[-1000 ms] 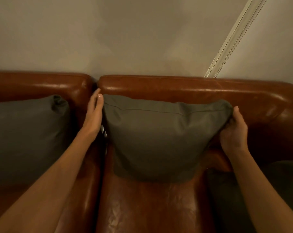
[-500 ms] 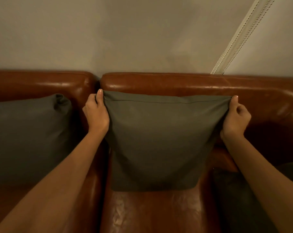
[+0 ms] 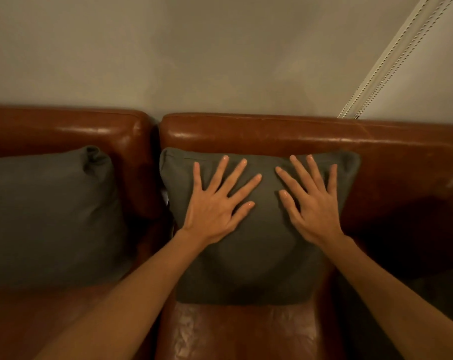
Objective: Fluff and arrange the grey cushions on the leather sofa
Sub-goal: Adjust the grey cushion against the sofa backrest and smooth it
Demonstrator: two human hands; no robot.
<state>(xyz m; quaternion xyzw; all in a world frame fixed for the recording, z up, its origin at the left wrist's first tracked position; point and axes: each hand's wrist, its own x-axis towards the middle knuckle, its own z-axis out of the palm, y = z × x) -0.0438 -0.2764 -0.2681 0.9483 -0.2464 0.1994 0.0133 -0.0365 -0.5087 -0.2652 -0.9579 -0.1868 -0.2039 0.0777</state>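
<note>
Hidden/cut off: a dark grey shape [image 3: 438, 289] at the lower R edge is mostly out of frame and in shadow; can't tell what it is. The left grey cushion [image 3: 46, 216] runs off the L edge. The gap btwn the two back sections of the leather sofa [image 3: 272, 133] is dark, w/ a small pale bit showing by the middle cushion's L side, too small to identify.

Middle grey cushion [image 3: 246, 261] stands upright on the seat, leaning against the R back section, its top edge just below the top of the backrest. Left hand [image 3: 215, 206] lies flat on its upper front, fingers straight and spread, gripping nothing. Right hand [image 3: 315, 206] does the same just beside it, also flat and splayed, nothing held. The fabric dents a little below the palms.

Around: plain wall [image 3: 194, 53] behind the sofa; a pale blind w/ bead cords [image 3: 391, 55] slants down at upper R, ending behind the backrest. Both forearms cross the seat from the bottom edge.
</note>
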